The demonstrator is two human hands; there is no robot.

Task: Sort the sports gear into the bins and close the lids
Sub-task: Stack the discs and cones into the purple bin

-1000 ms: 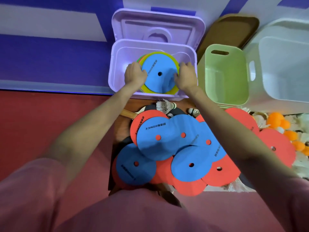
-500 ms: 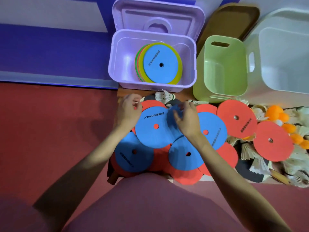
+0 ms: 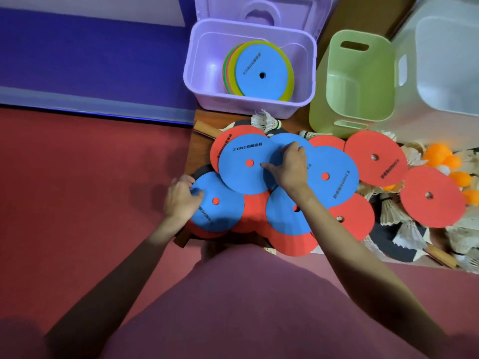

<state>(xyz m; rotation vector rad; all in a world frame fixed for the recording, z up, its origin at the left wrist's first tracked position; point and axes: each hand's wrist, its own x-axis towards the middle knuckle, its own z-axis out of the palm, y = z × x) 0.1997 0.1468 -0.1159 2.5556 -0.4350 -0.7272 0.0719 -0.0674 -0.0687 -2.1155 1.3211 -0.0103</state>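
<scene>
Several flat blue and red discs lie overlapped on a low wooden table. My left hand (image 3: 181, 198) pinches the left edge of the lower-left blue disc (image 3: 220, 211), thumb on top. Fingers of my right hand (image 3: 290, 167) curl on a blue disc (image 3: 282, 143) in the middle of the pile, while its thumb lies across the top blue disc (image 3: 241, 172). The purple bin (image 3: 248, 106) behind the pile holds a stack of discs with a blue one (image 3: 261, 73) on top. Its lid (image 3: 261, 11) stands open at the back.
An empty green bin (image 3: 360, 73) stands right of the purple bin, beside a large white bin (image 3: 445, 68). Shuttlecocks (image 3: 391, 211), orange balls (image 3: 438, 154) and a paddle handle (image 3: 440, 257) lie at the right. Two red discs (image 3: 432, 198) sit apart there. Red floor lies left.
Both hands left the purple bin, where a blue disc now lies on the stack, and came down onto the pile. The left hand slid down to the lower-left blue disc.
</scene>
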